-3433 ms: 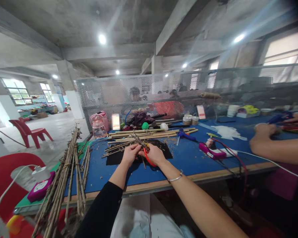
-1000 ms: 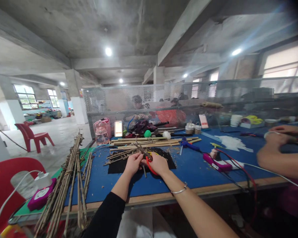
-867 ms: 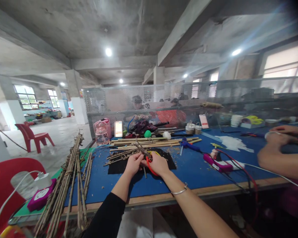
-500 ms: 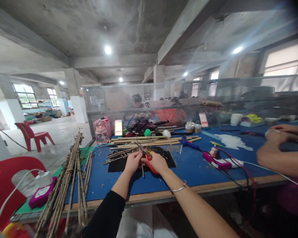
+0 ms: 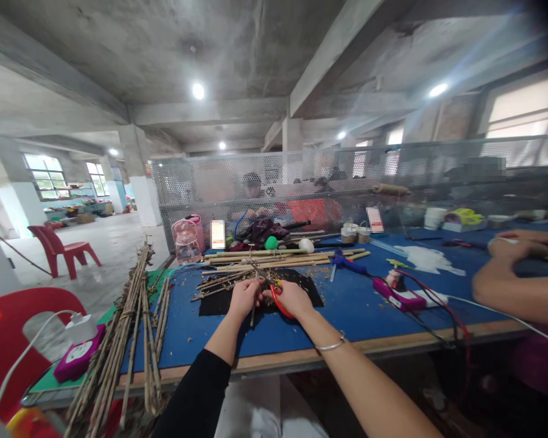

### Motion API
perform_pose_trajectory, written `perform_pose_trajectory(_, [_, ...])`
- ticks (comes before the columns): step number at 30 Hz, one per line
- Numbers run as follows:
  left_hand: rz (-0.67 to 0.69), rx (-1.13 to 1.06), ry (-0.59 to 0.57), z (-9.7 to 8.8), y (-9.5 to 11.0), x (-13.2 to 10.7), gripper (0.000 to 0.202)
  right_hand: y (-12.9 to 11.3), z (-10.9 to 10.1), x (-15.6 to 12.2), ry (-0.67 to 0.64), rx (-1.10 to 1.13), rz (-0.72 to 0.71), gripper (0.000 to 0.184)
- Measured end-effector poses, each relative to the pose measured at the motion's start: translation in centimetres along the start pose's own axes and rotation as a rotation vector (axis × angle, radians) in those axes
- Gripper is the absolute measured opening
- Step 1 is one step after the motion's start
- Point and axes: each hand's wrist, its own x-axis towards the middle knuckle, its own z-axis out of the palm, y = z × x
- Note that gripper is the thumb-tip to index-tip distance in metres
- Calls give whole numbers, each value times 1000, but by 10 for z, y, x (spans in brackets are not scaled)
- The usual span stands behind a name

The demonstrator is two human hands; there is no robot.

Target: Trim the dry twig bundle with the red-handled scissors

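My left hand (image 5: 244, 298) is closed around a thin brown stick (image 5: 254, 309) that hangs down below my fingers. My right hand (image 5: 291, 298) grips red-handled scissors (image 5: 278, 298), their blades pointing up and left against the stick. Both hands hover over a black mat (image 5: 308, 291) on the blue table (image 5: 347, 310). A silver bracelet sits on my right wrist.
A pile of cut sticks (image 5: 219, 281) and long bamboo rods (image 5: 274, 260) lie behind the mat. A bundle of long sticks (image 5: 123, 340) leans at the table's left end. A pink glue gun (image 5: 399, 298) with cables lies to the right. A co-worker's arm (image 5: 516, 286) rests at far right.
The stick in my left hand has swung to hang more upright below my fingers. Both hands stay over the black mat, with the scissors still at the stick.
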Motion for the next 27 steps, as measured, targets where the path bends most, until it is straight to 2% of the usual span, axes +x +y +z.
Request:
perform_pose_trajectory(5, [-30, -96, 34, 0, 2, 0, 34, -1, -2, -1, 26, -57, -12, 51])
perform_pose_trajectory(11, [-79, -152, -28, 1, 5, -3, 36, -3, -2, -3, 27, -25, -30, 49])
perform_pose_trajectory(18, [66, -31, -54, 3, 2, -3, 39, -5, 3, 0, 56, 37, -112, 45])
perform_pose_trajectory(27, [82, -9, -91, 4, 1, -4, 41, -7, -1, -2, -20, 65, -81, 46])
